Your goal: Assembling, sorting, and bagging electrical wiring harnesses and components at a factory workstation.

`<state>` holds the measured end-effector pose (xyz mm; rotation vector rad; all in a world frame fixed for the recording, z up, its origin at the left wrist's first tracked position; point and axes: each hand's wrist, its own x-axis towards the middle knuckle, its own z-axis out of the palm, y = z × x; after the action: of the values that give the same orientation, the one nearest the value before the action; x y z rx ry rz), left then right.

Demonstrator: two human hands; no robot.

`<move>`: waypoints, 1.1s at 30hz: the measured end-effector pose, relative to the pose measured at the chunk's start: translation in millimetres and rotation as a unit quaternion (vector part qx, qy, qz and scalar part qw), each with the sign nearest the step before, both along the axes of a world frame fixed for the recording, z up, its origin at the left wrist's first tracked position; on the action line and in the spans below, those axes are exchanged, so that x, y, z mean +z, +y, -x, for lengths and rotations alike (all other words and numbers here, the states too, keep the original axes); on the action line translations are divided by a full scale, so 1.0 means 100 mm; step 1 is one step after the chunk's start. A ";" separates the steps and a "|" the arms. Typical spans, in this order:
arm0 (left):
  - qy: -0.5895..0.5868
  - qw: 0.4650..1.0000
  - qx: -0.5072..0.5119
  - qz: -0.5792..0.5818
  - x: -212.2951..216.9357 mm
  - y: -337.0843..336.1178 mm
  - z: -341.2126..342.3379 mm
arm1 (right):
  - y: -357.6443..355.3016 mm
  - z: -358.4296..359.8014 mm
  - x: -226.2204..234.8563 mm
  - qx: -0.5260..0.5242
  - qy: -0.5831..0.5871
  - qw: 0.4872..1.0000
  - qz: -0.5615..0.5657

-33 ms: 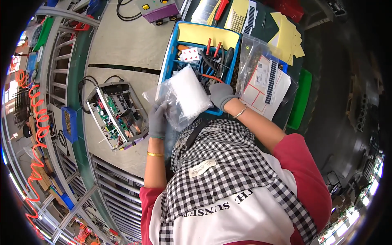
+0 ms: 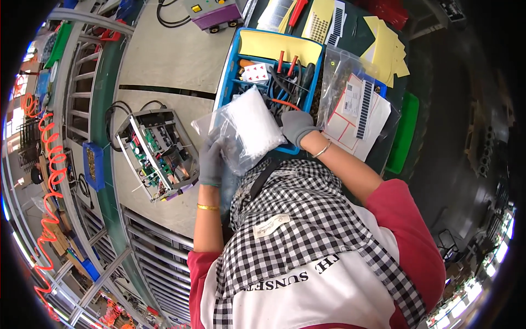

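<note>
A clear plastic bag point(image 2: 255, 123) filled with white material, which looks like many small white pieces, is in front of my body over the near part of a blue toolbox point(image 2: 223, 90). Its loose, see-through side spreads to the left. My left hand point(image 2: 211, 159), in a grey glove, grips that loose plastic. At the bag's right edge is my right hand point(image 2: 297, 127), also grey-gloved, with fingers curled against the bag; its fingertips are partly hidden. Pliers with red handles point(image 2: 287, 63), cables and a card with red marks point(image 2: 255, 72) lie in the toolbox beyond the bag.
An opened device with green circuit boards point(image 2: 156, 151) sits on the left bench, with a purple-sided unit point(image 2: 216, 15) farther back. Labels and papers in clear bags point(image 2: 356, 109), yellow sheets point(image 2: 383, 49) and a green tray point(image 2: 404, 134) are at right. Metal rollers point(image 2: 159, 257) run at lower left.
</note>
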<state>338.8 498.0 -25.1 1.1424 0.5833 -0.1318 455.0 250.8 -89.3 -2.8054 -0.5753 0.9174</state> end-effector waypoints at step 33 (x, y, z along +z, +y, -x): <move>-0.055 0.959 -0.064 -0.271 -0.36 0.03 -0.97 | 0.16 -0.14 0.72 -0.063 -0.090 0.954 -0.279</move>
<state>435.9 501.1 -60.8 1.7101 0.4555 -0.0164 469.0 266.6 -17.2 -2.3814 -0.5612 0.3909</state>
